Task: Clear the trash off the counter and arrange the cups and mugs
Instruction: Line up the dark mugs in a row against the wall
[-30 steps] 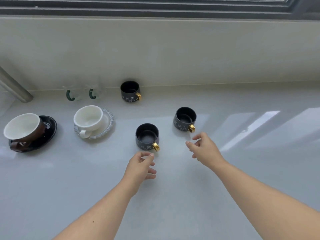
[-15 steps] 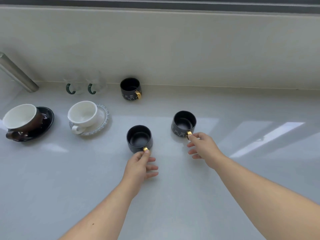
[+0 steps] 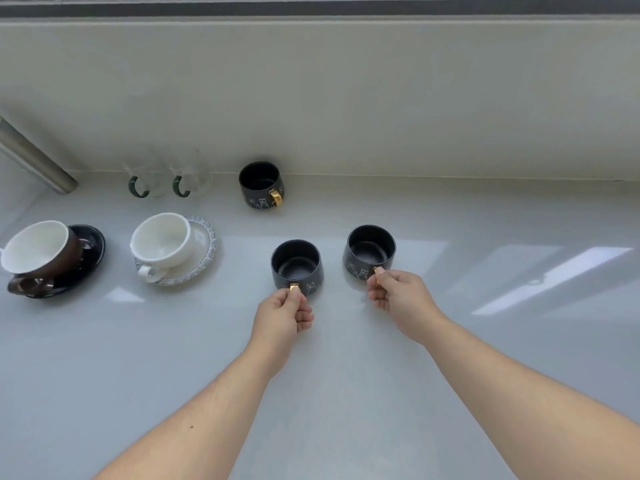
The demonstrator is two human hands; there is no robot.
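Note:
Two black mugs with gold handles stand side by side on the pale counter (image 3: 346, 393). My left hand (image 3: 282, 317) pinches the gold handle of the left black mug (image 3: 297, 263). My right hand (image 3: 401, 299) pinches the handle of the right black mug (image 3: 370, 249). A third black mug (image 3: 260, 183) stands at the back against the wall. A white cup (image 3: 161, 242) sits on a patterned saucer (image 3: 204, 249). At far left a brown cup (image 3: 38, 252) leans on a black saucer (image 3: 91, 245).
Two clear glass mugs with green handles (image 3: 138, 187) (image 3: 181, 185) stand by the wall at the back left. A metal bar (image 3: 34, 157) slants down at the far left. The cream wall (image 3: 346, 98) closes off the counter's back.
Both hands reached forward from open to closed on the gold handles of the two near mugs. The left mug's handle now points toward me.

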